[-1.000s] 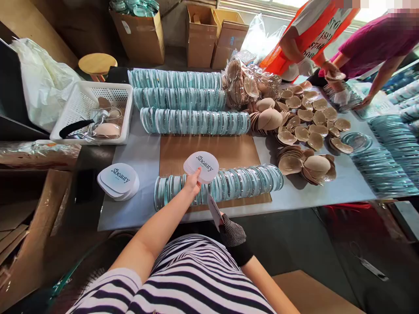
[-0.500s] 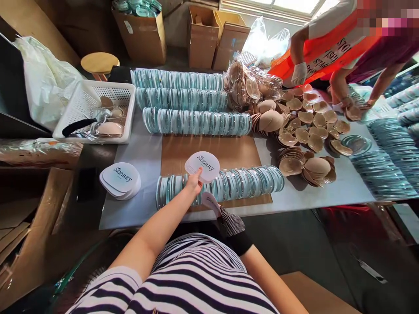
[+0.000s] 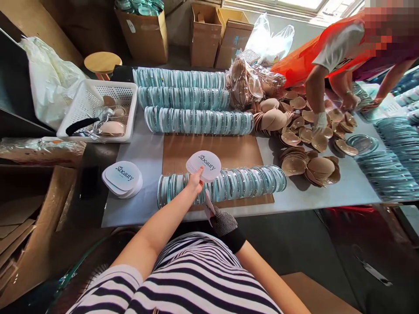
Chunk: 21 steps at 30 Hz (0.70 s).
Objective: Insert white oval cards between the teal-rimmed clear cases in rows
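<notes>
The left hand [image 3: 195, 182] pinches a stack of white cards [image 3: 203, 165] above the near row of clear cases [image 3: 222, 185]; the gloved right hand [image 3: 223, 222] grips one card [image 3: 208, 203] just before that row. Beige pads [image 3: 307, 165] lie beyond its right end, a card pile [image 3: 122, 179] beyond its left.

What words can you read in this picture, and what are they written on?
"Sbeauty": on the top card of the stack of cards in the left hand.
"Sbeauty": on the pile of cards lying on the table.
Sticker on the cardboard box: too small to read.
</notes>
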{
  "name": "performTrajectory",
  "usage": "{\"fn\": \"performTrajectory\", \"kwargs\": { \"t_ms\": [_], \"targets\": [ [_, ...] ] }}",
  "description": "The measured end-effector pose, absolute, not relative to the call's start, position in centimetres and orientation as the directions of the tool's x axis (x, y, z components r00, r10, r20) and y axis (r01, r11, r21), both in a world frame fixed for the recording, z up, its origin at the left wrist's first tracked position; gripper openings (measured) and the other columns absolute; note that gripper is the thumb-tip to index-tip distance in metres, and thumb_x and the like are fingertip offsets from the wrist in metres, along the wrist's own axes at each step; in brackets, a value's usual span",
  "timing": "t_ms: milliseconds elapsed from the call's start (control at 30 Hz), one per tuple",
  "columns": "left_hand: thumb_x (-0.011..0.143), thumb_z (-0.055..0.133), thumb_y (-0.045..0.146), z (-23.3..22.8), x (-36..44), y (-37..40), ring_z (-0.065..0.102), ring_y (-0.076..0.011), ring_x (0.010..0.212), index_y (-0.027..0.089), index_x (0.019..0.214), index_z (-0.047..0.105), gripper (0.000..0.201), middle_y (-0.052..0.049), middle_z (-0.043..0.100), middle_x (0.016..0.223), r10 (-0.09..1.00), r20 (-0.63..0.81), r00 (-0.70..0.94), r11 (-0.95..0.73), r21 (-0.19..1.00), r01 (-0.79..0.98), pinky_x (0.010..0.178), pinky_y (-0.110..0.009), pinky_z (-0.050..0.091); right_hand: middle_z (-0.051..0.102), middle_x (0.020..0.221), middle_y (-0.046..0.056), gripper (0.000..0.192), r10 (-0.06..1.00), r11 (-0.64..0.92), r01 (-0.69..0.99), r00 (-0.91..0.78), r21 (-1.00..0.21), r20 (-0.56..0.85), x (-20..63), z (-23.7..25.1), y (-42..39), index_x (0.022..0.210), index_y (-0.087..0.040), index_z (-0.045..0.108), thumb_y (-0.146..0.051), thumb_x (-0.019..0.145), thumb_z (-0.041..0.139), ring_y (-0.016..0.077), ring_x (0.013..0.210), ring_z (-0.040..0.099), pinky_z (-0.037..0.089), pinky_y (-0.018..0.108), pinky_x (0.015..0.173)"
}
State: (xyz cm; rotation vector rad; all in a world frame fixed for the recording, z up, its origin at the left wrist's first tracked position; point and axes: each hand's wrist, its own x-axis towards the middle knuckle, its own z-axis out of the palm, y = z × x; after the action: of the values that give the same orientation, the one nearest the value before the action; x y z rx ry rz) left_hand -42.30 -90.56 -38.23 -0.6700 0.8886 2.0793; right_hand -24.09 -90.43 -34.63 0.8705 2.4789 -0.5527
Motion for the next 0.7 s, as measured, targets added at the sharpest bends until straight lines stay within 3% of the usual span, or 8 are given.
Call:
{"fn": "performTrajectory", "kwargs": {
  "t_ms": [133, 300, 467, 700],
  "targets": [
    [0.078, 0.071, 0.007, -37.9, -42.3, -90.6, 0.072, -0.0159, 0.081, 0.016, 0.11, 0.067, 0.033, -0.008, 0.075, 0.098, 0.438, -0.693, -0.574, -0.453, 0.381, -0.806, 0.082, -0.029, 0.058, 0.072, 0.107, 0.01, 0.046, 0.506, 0.712, 0.677, -0.679, -0.187, -0.533, -22.5, -33.8, -90.2, 0.138, -0.027, 0.051, -0.027, 0.094, 0.04, 0.0216, 0.094, 0.069, 0.045, 0.027, 0.074],
    [0.078, 0.071, 0.007, -37.7, -42.1, -90.7, 0.072, -0.0155, 0.08, 0.017, 0.113, 0.065, 0.036, -0.007, 0.075, 0.097, 0.441, -0.692, -0.572, -0.444, 0.386, -0.809, 0.079, -0.028, 0.059, 0.071, 0.108, 0.012, 0.047, 0.542, 0.695, 0.703, -0.65, -0.151, -0.533, -25.5, -36.2, -89.0, 0.141, -0.024, 0.045, -0.027, 0.094, 0.04, 0.0226, 0.097, 0.068, 0.045, 0.029, 0.075],
    [0.081, 0.068, 0.007, -37.6, -42.1, -90.9, 0.072, -0.015, 0.082, 0.016, 0.113, 0.065, 0.033, -0.008, 0.075, 0.099, 0.442, -0.682, -0.582, -0.451, 0.392, -0.802, 0.079, -0.027, 0.059, 0.072, 0.1, 0.011, 0.038, 0.595, 0.66, 0.729, -0.655, -0.182, -0.465, -27.4, -38.1, -88.8, 0.125, -0.019, 0.052, -0.041, 0.097, 0.037, 0.0232, 0.09, 0.069, 0.046, 0.031, 0.073],
    [0.082, 0.066, 0.006, -37.8, -42.2, -91.0, 0.072, -0.0145, 0.083, 0.017, 0.113, 0.065, 0.033, -0.007, 0.075, 0.101, 0.461, -0.673, -0.578, -0.458, 0.377, -0.805, 0.081, -0.027, 0.059, 0.072, 0.101, 0.013, 0.033, 0.615, 0.676, 0.707, -0.696, -0.206, -0.371, -27.7, -39.5, -88.6, 0.113, -0.016, 0.06, -0.028, 0.099, 0.031, 0.0218, 0.091, 0.069, 0.047, 0.029, 0.074]
  ]
}}
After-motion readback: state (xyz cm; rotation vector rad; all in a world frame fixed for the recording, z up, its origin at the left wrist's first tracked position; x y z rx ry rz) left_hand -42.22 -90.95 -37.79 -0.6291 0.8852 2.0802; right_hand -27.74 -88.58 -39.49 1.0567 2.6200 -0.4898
